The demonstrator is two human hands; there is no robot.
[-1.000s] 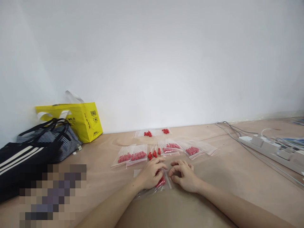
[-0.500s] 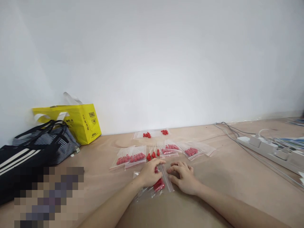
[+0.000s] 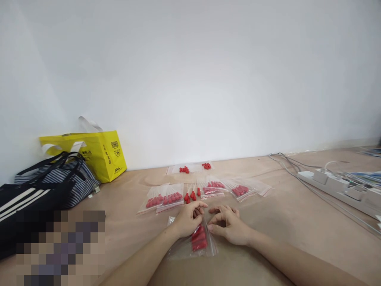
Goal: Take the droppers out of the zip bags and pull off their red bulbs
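- Two hands work at one clear bag point(image 3: 183, 253) on the desk point(image 3: 282, 238), directly in front of the person; red pieces point(image 3: 199, 241) show through its film, toward the side with the sealing strip point(image 3: 213, 243).
- The left hand point(image 3: 187, 218) lies over the bag's far part, fingers curled and thumb near the strip; whether it pinches the film or only presses on it, I cannot tell.
- The right hand point(image 3: 231, 227) is half curled at the strip's other side, its thumb at or against the edge; a firm hold cannot be made out.
- Slipping seems the first risk: the film looks thin and slick, so a light pinch could slide off the strip, or catch only one layer of it.
- Spilling is another; if the mouth is open, which I cannot tell, tilting that edge downward could let the red pieces slide out, since they sit close to it.
- Crumpling could follow if the left hand presses hard while the right hand pulls; the strip might then buckle and its two tracks fail to line up.
- Knocking is possible too: loose red-ended sticks point(image 3: 193, 195) lie just beyond the left hand's fingertips, between the left-hand bags point(image 3: 169, 198) and the right-hand bags point(image 3: 241, 190); a forward push could scatter them.
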